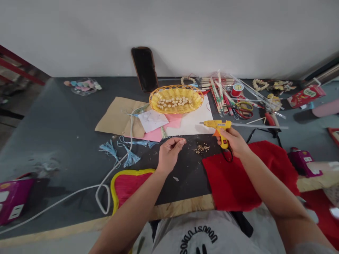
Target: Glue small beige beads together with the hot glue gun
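Grips a yellow glue gun in the right hand, right of centre, nozzle pointing left. Pinches a tiny pale bit between thumb and finger of the left hand, near centre. Shows small beads between both hands on the dark desk, a yellow basket holding pale pieces at upper centre, blue tassels at centre left, and red cloth at lower right.
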The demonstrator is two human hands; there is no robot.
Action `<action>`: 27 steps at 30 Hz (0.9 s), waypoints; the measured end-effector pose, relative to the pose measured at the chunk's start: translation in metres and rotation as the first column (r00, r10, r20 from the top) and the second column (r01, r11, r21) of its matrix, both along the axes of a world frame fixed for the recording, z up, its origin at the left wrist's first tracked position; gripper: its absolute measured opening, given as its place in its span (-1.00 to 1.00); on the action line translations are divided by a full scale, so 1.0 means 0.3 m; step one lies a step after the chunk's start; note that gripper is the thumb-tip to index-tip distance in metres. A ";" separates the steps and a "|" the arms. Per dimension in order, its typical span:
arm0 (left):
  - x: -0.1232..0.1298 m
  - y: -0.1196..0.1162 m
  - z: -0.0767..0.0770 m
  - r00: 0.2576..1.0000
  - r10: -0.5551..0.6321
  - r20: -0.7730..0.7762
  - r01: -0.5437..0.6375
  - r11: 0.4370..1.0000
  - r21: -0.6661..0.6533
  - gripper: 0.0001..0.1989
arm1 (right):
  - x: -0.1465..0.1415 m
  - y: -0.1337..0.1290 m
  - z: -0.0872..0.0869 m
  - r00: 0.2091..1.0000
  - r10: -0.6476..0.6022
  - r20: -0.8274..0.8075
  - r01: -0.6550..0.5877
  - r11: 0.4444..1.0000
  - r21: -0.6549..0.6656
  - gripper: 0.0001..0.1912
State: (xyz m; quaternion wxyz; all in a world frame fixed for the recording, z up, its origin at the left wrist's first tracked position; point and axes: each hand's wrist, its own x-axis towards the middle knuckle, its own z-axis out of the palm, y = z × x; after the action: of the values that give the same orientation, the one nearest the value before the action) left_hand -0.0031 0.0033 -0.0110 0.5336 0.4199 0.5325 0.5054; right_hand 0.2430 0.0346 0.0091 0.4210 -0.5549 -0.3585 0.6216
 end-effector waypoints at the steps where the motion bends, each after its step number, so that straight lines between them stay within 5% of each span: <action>1: 0.001 0.001 0.000 1.000 0.006 -0.002 -0.006 1.000 -0.004 -0.77 | 0.003 0.022 0.009 1.000 0.006 0.007 -0.006 1.000 0.008 -0.54; 4: 0.005 0.001 0.007 1.000 0.020 -0.002 -0.020 1.000 -0.013 -0.77 | 0.022 0.076 0.029 0.985 0.088 0.152 -0.095 0.995 0.040 -0.51; 6: 0.008 0.000 0.014 1.000 0.028 0.002 -0.028 1.000 -0.013 -0.77 | 0.048 0.092 0.040 0.904 0.124 0.409 -0.169 0.983 0.075 -0.55; 10: 0.013 -0.002 0.023 1.000 0.020 -0.014 -0.020 1.000 -0.008 -0.77 | 0.088 0.062 0.075 0.487 0.010 0.874 -0.293 0.944 0.152 -0.71; 12: 0.015 -0.003 0.023 1.000 0.002 -0.019 -0.002 1.000 -0.006 -0.77 | 0.074 0.024 0.092 0.387 -0.093 0.917 -0.375 0.893 0.249 -0.77; 14: 0.015 -0.004 0.021 1.000 -0.017 -0.025 0.017 1.000 -0.003 -0.77 | 0.035 -0.013 0.095 0.375 -0.174 0.911 -0.495 0.793 0.355 -0.80; 18: 0.012 -0.009 0.022 0.995 -0.056 -0.087 0.056 0.998 0.000 -0.78 | -0.058 -0.050 0.055 0.296 0.001 0.955 -0.720 0.657 0.222 -0.85; 27: 0.013 -0.018 0.042 0.973 -0.120 -0.198 0.129 0.991 0.037 -0.84 | -0.125 -0.037 0.019 0.068 0.067 0.995 -0.702 0.712 0.000 -0.88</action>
State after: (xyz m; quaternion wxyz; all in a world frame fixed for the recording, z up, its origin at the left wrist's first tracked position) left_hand 0.0009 -0.0022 0.0017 0.4988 0.5131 0.5424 0.4403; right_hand 0.2053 0.0236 0.0149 0.0321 -0.5589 -0.8217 0.1070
